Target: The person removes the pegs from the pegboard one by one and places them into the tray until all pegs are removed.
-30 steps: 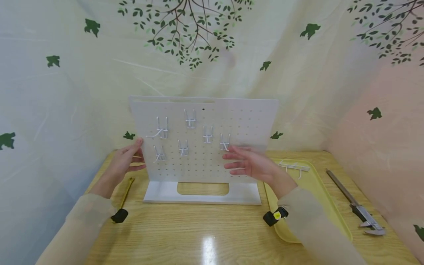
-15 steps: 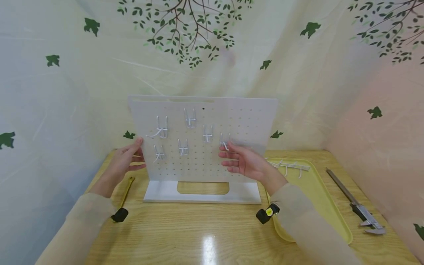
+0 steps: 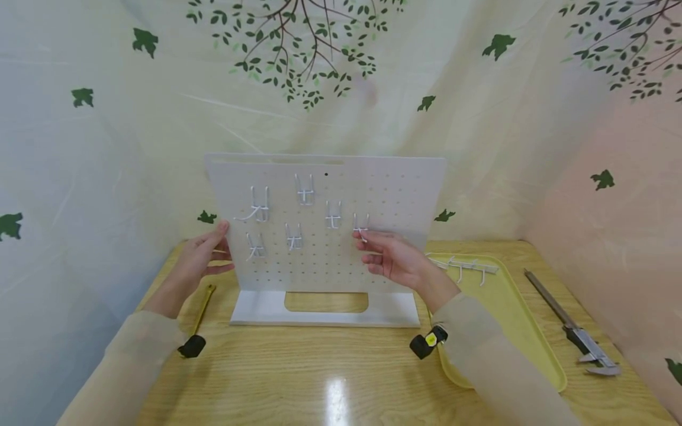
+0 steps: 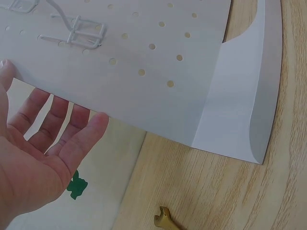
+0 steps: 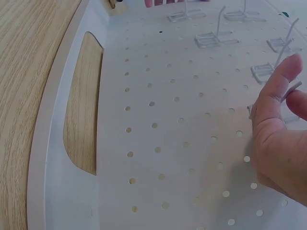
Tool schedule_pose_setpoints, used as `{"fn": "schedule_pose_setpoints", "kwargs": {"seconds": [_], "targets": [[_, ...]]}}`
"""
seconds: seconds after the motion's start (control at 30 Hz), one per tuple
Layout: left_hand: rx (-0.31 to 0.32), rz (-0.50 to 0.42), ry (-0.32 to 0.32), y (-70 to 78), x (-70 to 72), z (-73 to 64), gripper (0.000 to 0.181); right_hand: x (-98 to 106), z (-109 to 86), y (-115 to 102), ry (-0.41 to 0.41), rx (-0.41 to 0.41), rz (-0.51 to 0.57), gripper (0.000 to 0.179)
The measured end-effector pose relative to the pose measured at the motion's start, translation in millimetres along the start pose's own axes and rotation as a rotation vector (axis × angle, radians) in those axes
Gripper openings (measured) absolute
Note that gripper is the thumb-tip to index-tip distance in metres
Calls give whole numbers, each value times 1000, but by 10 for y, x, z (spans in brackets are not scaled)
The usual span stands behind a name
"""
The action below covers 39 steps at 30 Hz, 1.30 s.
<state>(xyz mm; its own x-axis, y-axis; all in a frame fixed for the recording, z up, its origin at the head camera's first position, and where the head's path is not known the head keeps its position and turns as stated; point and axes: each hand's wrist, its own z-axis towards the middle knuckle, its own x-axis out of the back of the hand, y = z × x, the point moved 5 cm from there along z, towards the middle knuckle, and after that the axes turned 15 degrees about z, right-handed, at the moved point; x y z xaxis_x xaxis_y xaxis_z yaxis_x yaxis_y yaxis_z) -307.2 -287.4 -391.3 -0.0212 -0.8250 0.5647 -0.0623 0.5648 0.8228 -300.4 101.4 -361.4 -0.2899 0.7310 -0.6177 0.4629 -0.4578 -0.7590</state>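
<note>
A white pegboard (image 3: pixel 405 189) stands upright on its wide base, with several white wire hooks across its front. My left hand (image 3: pixel 198 254) grips the board's left edge. In the left wrist view the thumb (image 4: pixel 6 72) is at the front and the fingers (image 4: pixel 57 115) reach behind. On the right, my right hand (image 3: pixel 396 257) pinches the prong of the rightmost hook (image 3: pixel 361 222) between thumb and forefinger. The prong tip (image 5: pixel 293 89) pokes out between them in the right wrist view, while the hand hides part of that hook's frame.
To the right lies a yellow tray (image 3: pixel 511 331) with a white rail of hooks (image 3: pixel 474 267) at its far end. Beyond it is a caliper (image 3: pixel 572 331). A yellow wrench (image 3: pixel 205 307) lies beside the left forearm. A printed curtain (image 3: pixel 341 130) hangs behind the wooden table (image 3: pixel 298 378).
My right hand has moved left to the rightmost hook, and its thumb and forefinger have come together on the prong. The left hand has stayed on the board's edge.
</note>
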Motion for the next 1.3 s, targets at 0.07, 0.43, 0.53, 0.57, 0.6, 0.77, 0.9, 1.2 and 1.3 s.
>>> {"fn": "schedule_pose_setpoints", "kwargs": {"seconds": [0.07, 0.43, 0.53, 0.57, 0.6, 0.77, 0.9, 1.2, 1.3], "targets": [[-2, -5, -5, 0, 2, 0, 82, -2, -3, -3, 3, 3, -3, 41], [7, -7, -13, -29, -11, 28, 78, 11, 8, 0, 11, 8, 3, 40], [5, -11, -8, -17, -4, 14, 80, 12, 13, 0, 13, 4, 10, 40], [3, -10, -4, -13, -2, 11, 81, 11, 13, 0, 11, 3, 10, 40], [2, -8, -1, -9, 0, 8, 82, 10, 14, -1, 11, 2, 11, 40], [1, 2, 7, -3, -2, 9, 84, 3, 11, -6, 12, 0, 5, 40], [2, -2, 7, -6, -5, 8, 84, 7, 13, -5, 13, 1, 11, 39], [-3, 3, 2, 5, -1, 5, 84, 7, 25, -23, 26, 13, 22, 31], [1, 6, 4, 5, -1, 4, 84, 0, 20, -27, 26, 13, 15, 30]]}}
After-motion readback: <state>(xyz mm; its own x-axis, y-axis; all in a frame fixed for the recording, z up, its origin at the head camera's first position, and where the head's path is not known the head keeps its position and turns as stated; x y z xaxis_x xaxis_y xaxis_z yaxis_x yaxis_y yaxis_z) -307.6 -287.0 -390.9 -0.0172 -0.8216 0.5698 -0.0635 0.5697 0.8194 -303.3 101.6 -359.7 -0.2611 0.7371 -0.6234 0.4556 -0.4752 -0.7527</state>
